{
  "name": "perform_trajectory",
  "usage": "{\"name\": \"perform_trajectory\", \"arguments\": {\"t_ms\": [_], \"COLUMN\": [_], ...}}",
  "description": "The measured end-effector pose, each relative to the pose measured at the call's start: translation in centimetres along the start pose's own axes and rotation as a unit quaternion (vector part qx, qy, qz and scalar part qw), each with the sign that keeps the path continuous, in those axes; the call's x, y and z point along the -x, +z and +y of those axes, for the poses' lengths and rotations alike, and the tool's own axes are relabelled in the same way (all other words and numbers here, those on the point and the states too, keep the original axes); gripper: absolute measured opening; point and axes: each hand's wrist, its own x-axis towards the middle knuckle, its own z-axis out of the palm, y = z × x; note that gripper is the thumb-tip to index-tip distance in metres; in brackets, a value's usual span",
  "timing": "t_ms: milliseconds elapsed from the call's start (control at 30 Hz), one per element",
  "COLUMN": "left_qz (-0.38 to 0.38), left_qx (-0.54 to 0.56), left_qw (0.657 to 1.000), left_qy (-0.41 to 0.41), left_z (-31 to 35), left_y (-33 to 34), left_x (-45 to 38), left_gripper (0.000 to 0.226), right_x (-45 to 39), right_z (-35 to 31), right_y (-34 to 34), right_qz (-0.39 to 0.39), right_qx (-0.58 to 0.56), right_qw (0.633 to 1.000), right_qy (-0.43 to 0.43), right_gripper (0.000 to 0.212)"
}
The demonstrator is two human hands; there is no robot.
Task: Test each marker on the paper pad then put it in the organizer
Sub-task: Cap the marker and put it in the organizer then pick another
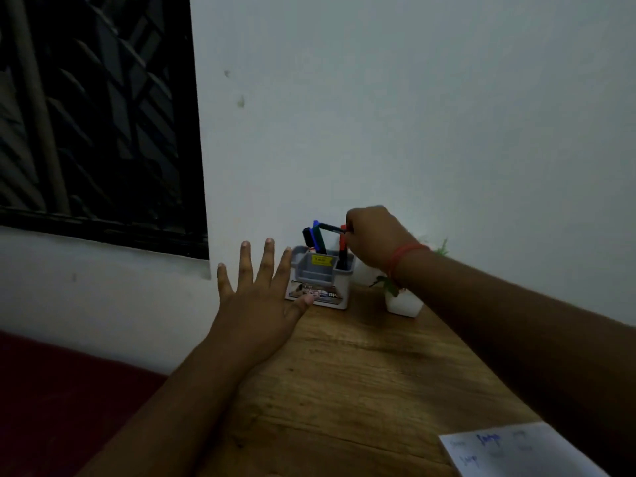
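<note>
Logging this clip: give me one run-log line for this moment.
right hand: holds dark marker sideways over organizer | left hand: open beside organizer | pad: scribbled, near edge

Organizer [321, 280]: a printed label [318, 292] runs across the lower front; only the white letters "DP" at its right end can be read, the remainder being blurred. A small yellow sticker [321, 260] on the front compartment carries dark print too small to read. Paper pad [519, 451]: several handwritten blue ink scribbles [488, 441], cursive in form, none legible as words. No other text, number or sign is readable.
</note>
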Motion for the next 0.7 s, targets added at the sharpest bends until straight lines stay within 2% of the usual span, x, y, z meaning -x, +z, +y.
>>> {"name": "perform_trajectory", "arguments": {"t_ms": [67, 133, 167, 233, 300, 400, 467, 700], "left_qz": [-0.009, -0.022, -0.028, -0.038, -0.046, -0.064, -0.077, -0.106], "left_qx": [0.006, 0.006, 0.008, 0.014, 0.02, 0.02, 0.019, 0.013], "left_qw": [1.0, 1.0, 1.0, 0.999, 0.999, 0.998, 0.997, 0.994], "left_qy": [-0.004, -0.008, -0.011, -0.015, -0.016, -0.016, -0.018, -0.019], "left_z": [-0.2, -0.3, -0.5, -0.8, -1.1, -1.3, -1.2, -1.2], "left_y": [-0.2, -0.3, -0.3, -0.3, -0.3, -0.4, -0.5, -0.6], "left_x": [0.0, 0.0, -0.1, -0.1, -0.2, -0.1, 0.0, 0.2], "left_gripper": [0.081, 0.082, 0.083, 0.086, 0.089, 0.084, 0.086, 0.088], "right_x": [-1.8, -3.1, -3.8, -4.9, -5.7, -6.4, -6.7, -7.4], "right_z": [-0.9, -1.4, -1.7, -1.9, -2.1, -2.4, -2.6, -2.5], "right_y": [-0.6, -1.1, -1.1, -0.8, -0.3, 0.8, 1.4, 3.0], "right_qz": [-0.024, -0.047, -0.052, -0.059, -0.069, -0.092, -0.104, -0.097], "right_qx": [0.085, 0.126, 0.133, 0.139, 0.147, 0.157, 0.152, 0.101], "right_qw": [0.996, 0.991, 0.99, 0.989, 0.987, 0.983, 0.982, 0.989], "right_qy": [-0.017, -0.017, -0.014, -0.011, -0.011, -0.02, -0.029, -0.04], "right_gripper": [0.013, 0.011, 0.016, 0.031, 0.034, 0.028, 0.011, 0.025]}}
